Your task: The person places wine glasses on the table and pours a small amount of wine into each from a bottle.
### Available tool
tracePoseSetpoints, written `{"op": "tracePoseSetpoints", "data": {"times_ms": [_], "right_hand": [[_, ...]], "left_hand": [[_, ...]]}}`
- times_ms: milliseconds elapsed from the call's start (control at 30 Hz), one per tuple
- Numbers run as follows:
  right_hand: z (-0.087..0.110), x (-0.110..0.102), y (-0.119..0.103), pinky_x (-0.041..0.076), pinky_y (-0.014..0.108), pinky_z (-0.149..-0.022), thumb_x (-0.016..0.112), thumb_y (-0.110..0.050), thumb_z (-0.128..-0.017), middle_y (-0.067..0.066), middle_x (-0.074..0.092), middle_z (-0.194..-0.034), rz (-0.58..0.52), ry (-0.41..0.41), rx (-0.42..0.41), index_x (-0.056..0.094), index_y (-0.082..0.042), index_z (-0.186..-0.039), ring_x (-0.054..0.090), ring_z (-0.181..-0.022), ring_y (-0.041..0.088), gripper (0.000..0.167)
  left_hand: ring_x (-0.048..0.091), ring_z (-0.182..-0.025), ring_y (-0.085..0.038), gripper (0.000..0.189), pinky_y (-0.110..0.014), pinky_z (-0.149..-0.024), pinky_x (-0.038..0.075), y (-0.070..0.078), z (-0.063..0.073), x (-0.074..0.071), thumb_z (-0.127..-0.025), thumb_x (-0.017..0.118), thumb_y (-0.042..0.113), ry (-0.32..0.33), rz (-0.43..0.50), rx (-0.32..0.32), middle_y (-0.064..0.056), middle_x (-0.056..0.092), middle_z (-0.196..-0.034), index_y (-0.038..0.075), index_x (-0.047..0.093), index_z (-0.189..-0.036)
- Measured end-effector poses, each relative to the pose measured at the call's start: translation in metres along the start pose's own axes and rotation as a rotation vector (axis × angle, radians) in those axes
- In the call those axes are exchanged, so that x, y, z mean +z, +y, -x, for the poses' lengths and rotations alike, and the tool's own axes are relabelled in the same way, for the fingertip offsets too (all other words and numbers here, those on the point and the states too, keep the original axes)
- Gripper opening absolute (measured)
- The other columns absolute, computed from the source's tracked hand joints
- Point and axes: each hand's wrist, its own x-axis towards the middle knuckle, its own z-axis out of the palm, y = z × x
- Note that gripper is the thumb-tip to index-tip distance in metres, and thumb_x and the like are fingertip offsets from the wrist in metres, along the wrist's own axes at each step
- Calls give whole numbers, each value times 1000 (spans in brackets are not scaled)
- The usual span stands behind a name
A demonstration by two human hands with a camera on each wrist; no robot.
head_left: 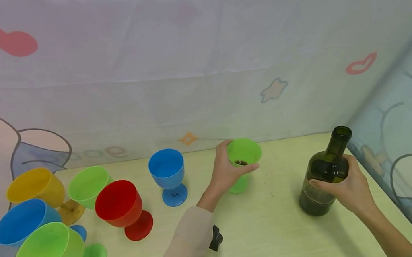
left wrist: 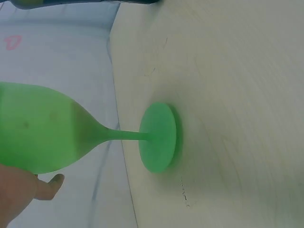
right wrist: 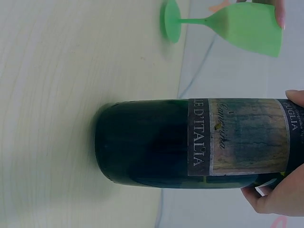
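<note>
A green plastic goblet [head_left: 246, 147] stands on the table near the back, a little dark liquid in its bowl. My left hand [head_left: 225, 169] grips that bowl from the left, thumb across the front. In the left wrist view the goblet's stem and round foot [left wrist: 157, 137] are upright on the tabletop. To the right, my right hand [head_left: 353, 193] holds a dark green wine bottle [head_left: 318, 190] around its upper body. The bottle is uncorked and upright, with its base at the tabletop; the right wrist view shows its label [right wrist: 247, 137].
Left of my hand stands a blue goblet [head_left: 167, 172]. Further left are a red goblet [head_left: 119, 204], a yellow goblet [head_left: 38, 188], another blue goblet [head_left: 26, 221] and two green ones. A printed cloth wall [head_left: 201, 64] borders the table's back edge. A black piece [head_left: 216, 238] sits by my left sleeve.
</note>
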Motion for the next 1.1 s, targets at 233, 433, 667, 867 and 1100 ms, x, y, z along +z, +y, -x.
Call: {"op": "tracePoseSetpoints", "data": {"times_ms": [233, 433, 667, 867, 1100], "right_hand": [[0, 0, 1, 38, 51, -73, 78, -29, -72, 27, 42, -118, 9, 5, -7, 21, 2, -133, 45, -102, 44, 89], [1, 1, -1, 38, 53, -74, 78, -29, -71, 28, 43, -117, 12, 14, -23, 22, 2, -131, 46, -101, 45, 87], [1, 0, -1, 37, 53, -75, 78, -29, -71, 28, 42, -118, 6, 13, -17, 22, 2, -132, 45, -102, 45, 88], [1, 1, -2, 37, 53, -74, 78, -28, -71, 28, 43, -117, 12, 12, -28, 22, 2, -132, 46, -101, 45, 88], [1, 3, -4, 38, 54, -74, 78, -27, -71, 29, 43, -117, 9, 10, -45, 23, 3, -131, 46, -101, 46, 87]], "left_hand": [[42, -117, -24, 93, -45, -94, 37, -2, -6, 6, -64, 83, 27, 24, 4, -30, -5, 39, -133, 11, 29, -138], [40, -120, -24, 94, -46, -95, 37, -3, -11, 10, -64, 83, 27, 23, 6, -50, -5, 38, -135, 12, 28, -139], [39, -122, -25, 94, -46, -96, 36, -4, -13, 12, -67, 82, 28, 14, -7, -66, -5, 36, -137, 13, 26, -141], [36, -125, -27, 95, -47, -97, 35, -4, -16, 13, -67, 81, 30, 16, -20, -74, -7, 34, -140, 11, 25, -142], [35, -126, -27, 96, -47, -99, 33, -6, -20, 14, -68, 81, 31, 12, -39, -79, -10, 34, -140, 10, 24, -142]]}}
